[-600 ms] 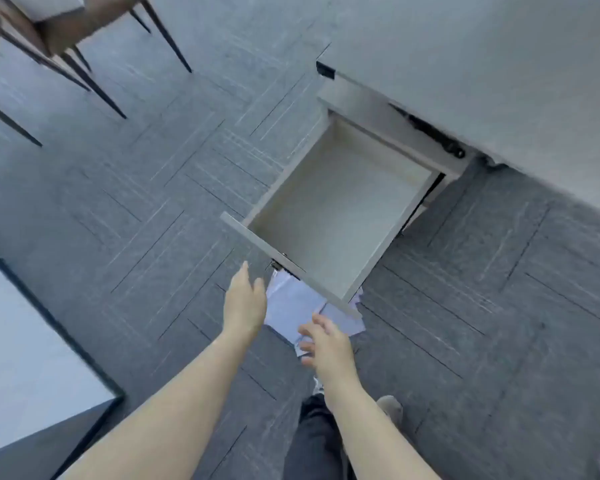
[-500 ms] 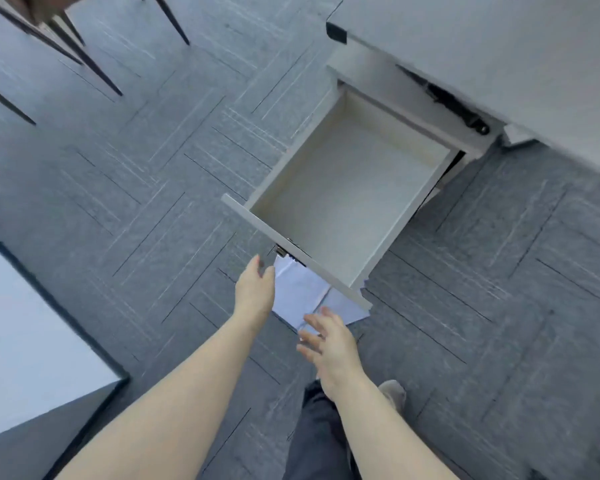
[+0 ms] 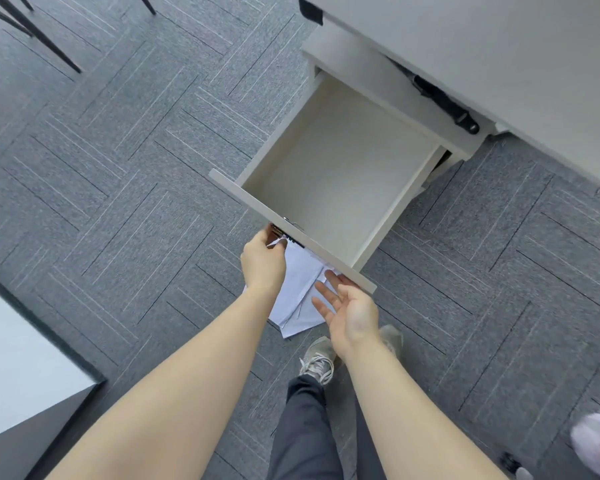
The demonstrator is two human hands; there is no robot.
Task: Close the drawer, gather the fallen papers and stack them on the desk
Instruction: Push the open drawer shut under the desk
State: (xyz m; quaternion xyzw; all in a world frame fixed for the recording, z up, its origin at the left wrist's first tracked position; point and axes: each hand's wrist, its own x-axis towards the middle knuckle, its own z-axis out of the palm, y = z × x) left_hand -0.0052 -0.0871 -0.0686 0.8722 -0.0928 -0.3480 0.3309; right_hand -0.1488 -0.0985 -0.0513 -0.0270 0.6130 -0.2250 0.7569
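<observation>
Drawer (image 3: 340, 174) is sticking out of the pedestal under the desk (image 3: 499, 57), w/ its front panel nearest the person. Papers (image 3: 302, 289) are lying on the floor (image 3: 118, 168) just below that front, partly tucked under it. Left hand (image 3: 264, 263) is sitting at the front's underside nr the handle, over the papers' left edge. Right hand (image 3: 352, 311) is hovering over their right side, just beside the front's right end. Shoes (image 3: 317, 358) are standing behind the papers. Chair legs (image 3: 32, 29) are standing far left; another desk corner (image 3: 21, 368) is lying nr left.
</observation>
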